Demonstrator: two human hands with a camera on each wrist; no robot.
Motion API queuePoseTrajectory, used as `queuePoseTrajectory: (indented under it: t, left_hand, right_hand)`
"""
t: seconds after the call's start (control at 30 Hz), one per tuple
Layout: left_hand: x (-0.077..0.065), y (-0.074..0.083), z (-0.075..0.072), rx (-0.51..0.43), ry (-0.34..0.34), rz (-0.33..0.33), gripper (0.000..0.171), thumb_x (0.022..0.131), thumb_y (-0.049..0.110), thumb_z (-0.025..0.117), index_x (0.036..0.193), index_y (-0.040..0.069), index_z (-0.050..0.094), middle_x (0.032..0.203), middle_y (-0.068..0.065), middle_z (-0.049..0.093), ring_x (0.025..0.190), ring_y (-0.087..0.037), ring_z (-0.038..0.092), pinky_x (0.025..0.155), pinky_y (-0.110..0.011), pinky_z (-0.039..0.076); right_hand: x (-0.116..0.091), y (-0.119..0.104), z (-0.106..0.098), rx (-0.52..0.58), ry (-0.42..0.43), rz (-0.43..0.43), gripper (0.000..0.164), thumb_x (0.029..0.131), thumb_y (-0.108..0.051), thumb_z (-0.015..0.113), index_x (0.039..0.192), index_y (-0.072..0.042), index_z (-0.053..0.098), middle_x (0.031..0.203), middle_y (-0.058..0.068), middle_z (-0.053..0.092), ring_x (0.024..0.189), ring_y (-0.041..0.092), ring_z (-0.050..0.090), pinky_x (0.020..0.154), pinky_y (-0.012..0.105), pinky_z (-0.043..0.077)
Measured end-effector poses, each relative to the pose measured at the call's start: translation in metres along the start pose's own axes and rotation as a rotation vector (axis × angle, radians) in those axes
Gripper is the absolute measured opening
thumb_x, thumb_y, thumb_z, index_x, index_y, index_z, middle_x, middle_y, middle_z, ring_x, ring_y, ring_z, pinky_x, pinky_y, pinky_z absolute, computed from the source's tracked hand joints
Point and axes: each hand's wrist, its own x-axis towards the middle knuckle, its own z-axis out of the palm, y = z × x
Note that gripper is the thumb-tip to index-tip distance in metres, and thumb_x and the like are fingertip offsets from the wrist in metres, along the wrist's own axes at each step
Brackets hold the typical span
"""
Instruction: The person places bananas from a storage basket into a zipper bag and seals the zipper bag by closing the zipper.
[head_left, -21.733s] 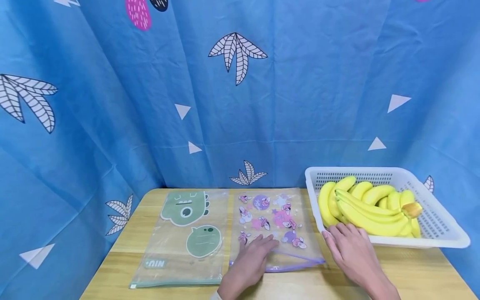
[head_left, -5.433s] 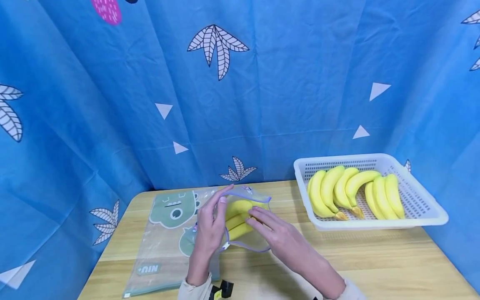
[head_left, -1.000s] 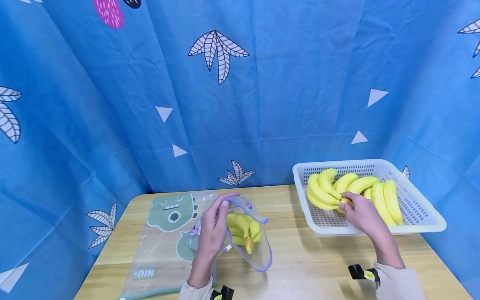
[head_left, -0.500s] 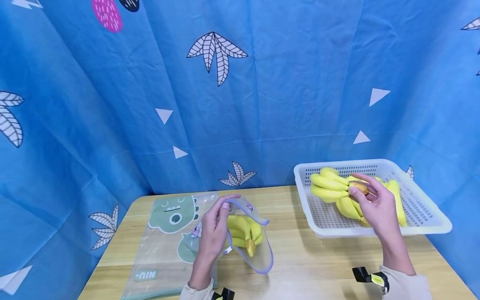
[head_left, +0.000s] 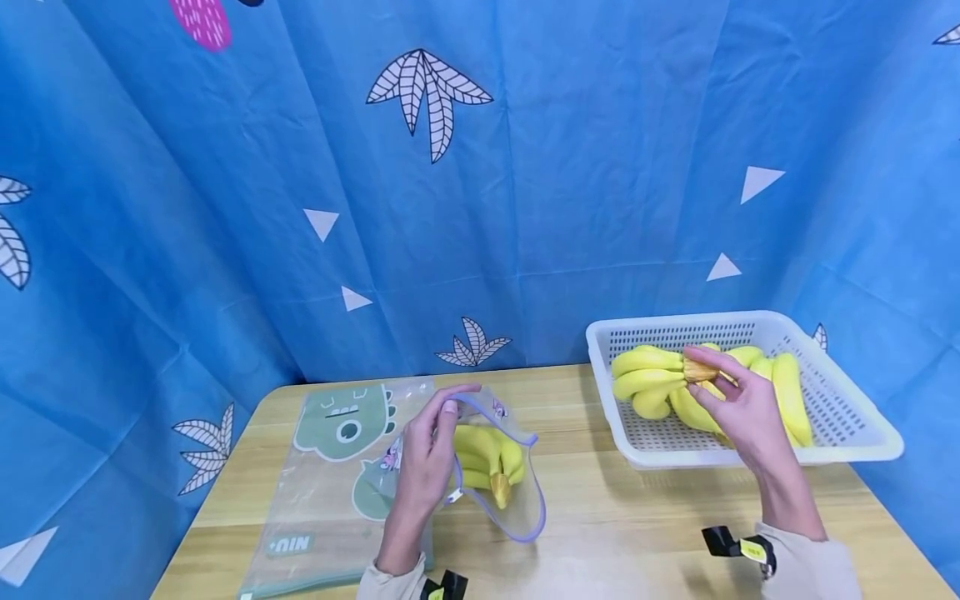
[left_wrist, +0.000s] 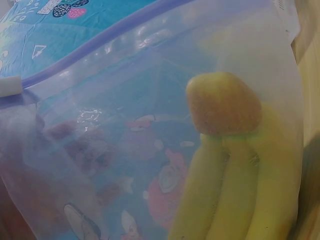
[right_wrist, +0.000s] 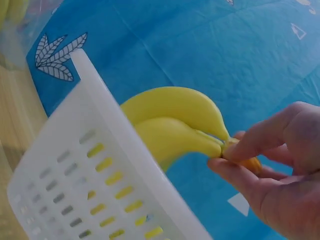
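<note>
My left hand [head_left: 427, 454] pinches the rim of a clear zip bag [head_left: 528, 508] with a purple edge and pink prints, holding its mouth wide. Inside the bag lies a bunch of bananas [head_left: 487, 458], stem toward me; the left wrist view shows its brown stem end [left_wrist: 225, 104] through the plastic. Over the white basket [head_left: 652, 458], my right hand [head_left: 738, 408] grips a second bunch of bananas [head_left: 645, 375] by its stem. In the right wrist view, thumb and fingers pinch that stem [right_wrist: 245, 162], with the bananas [right_wrist: 175, 107] above the basket's rim.
More bananas [head_left: 787, 400] lie in the basket beneath and beside the held bunch. A flat clear bag with green dinosaur prints [head_left: 345, 425] lies at the left of the wooden table [head_left: 600, 533], partly under the purple-edged bag. A blue curtain [head_left: 600, 167] hangs behind the table.
Long ago both bags lay flat; since then one bunch has gone into the purple-edged bag. Within the last second my right hand lifted and turned another bunch in the basket. The left hand stayed put.
</note>
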Motion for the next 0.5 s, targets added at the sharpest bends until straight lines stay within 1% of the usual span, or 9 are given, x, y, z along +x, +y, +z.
queuePoseTrajectory:
  t: [0.07, 0.13, 0.2, 0.27, 0.33, 0.4, 0.43, 0.5]
  left_hand:
    - [0.0, 0.0, 0.0, -0.003, -0.002, 0.005, 0.033, 0.112, 0.02, 0.041, 0.127, 0.016, 0.07, 0.125, 0.005, 0.072, 0.119, -0.011, 0.064, 0.099, -0.037, 0.053]
    - [-0.001, 0.0, -0.001, -0.003, -0.006, 0.013, 0.034, 0.112, 0.02, 0.04, 0.127, 0.015, 0.07, 0.125, 0.004, 0.072, 0.114, -0.014, 0.065, 0.097, -0.036, 0.053]
    - [-0.001, 0.0, -0.001, -0.001, -0.01, 0.019, 0.034, 0.112, 0.019, 0.04, 0.127, 0.014, 0.07, 0.125, 0.003, 0.071, 0.109, -0.019, 0.066, 0.094, -0.033, 0.053]
    - [-0.002, 0.0, -0.001, 0.003, -0.01, 0.016, 0.034, 0.113, 0.02, 0.039, 0.127, 0.014, 0.07, 0.125, 0.003, 0.071, 0.109, -0.021, 0.066, 0.094, -0.032, 0.052]
    - [-0.003, 0.0, -0.002, 0.004, -0.009, 0.011, 0.035, 0.113, 0.02, 0.039, 0.127, 0.015, 0.07, 0.126, 0.003, 0.071, 0.111, -0.021, 0.065, 0.094, -0.032, 0.052]
    - [-0.005, 0.0, -0.003, 0.007, -0.005, 0.009, 0.034, 0.113, 0.021, 0.039, 0.127, 0.015, 0.07, 0.126, 0.003, 0.071, 0.116, -0.018, 0.065, 0.097, -0.033, 0.052]
    - [-0.005, 0.0, -0.003, 0.006, -0.005, 0.01, 0.034, 0.113, 0.02, 0.039, 0.127, 0.015, 0.07, 0.126, 0.003, 0.071, 0.119, -0.016, 0.064, 0.099, -0.034, 0.052]
    - [-0.006, 0.0, -0.004, 0.006, -0.006, 0.017, 0.034, 0.112, 0.02, 0.04, 0.127, 0.014, 0.07, 0.125, 0.002, 0.071, 0.117, -0.016, 0.064, 0.098, -0.034, 0.052]
  right_hand:
    - [-0.001, -0.001, -0.001, -0.129, -0.01, -0.056, 0.05, 0.091, 0.012, 0.069, 0.139, 0.003, 0.06, 0.147, 0.011, 0.054, 0.122, -0.005, 0.053, 0.092, 0.011, 0.05]
    - [-0.003, -0.002, -0.001, -0.266, 0.015, -0.101, 0.05, 0.089, 0.01, 0.072, 0.137, 0.0, 0.063, 0.143, 0.016, 0.058, 0.123, -0.009, 0.049, 0.093, 0.008, 0.046]
    - [-0.004, -0.004, -0.002, -0.36, 0.038, -0.142, 0.049, 0.087, 0.009, 0.076, 0.134, -0.003, 0.068, 0.138, 0.017, 0.063, 0.121, -0.014, 0.046, 0.09, 0.006, 0.046]
    - [-0.006, -0.006, -0.002, -0.425, 0.062, -0.194, 0.048, 0.084, 0.009, 0.079, 0.129, -0.004, 0.071, 0.131, 0.017, 0.066, 0.117, -0.018, 0.045, 0.086, 0.004, 0.046]
    - [-0.007, -0.008, -0.002, -0.447, 0.094, -0.25, 0.046, 0.081, 0.011, 0.081, 0.125, -0.002, 0.073, 0.125, 0.018, 0.069, 0.111, -0.02, 0.048, 0.081, 0.004, 0.047]
    - [-0.007, -0.012, -0.002, -0.427, 0.141, -0.292, 0.045, 0.078, 0.013, 0.082, 0.121, 0.001, 0.074, 0.119, 0.018, 0.071, 0.106, -0.019, 0.053, 0.078, 0.005, 0.049]
    - [-0.008, -0.014, -0.002, -0.399, 0.172, -0.298, 0.044, 0.077, 0.014, 0.082, 0.119, 0.002, 0.074, 0.117, 0.019, 0.071, 0.104, -0.017, 0.057, 0.078, 0.006, 0.05]
    - [-0.009, -0.019, -0.004, -0.337, 0.256, -0.284, 0.042, 0.077, 0.014, 0.083, 0.117, 0.002, 0.075, 0.115, 0.016, 0.072, 0.101, -0.012, 0.062, 0.078, 0.009, 0.052]
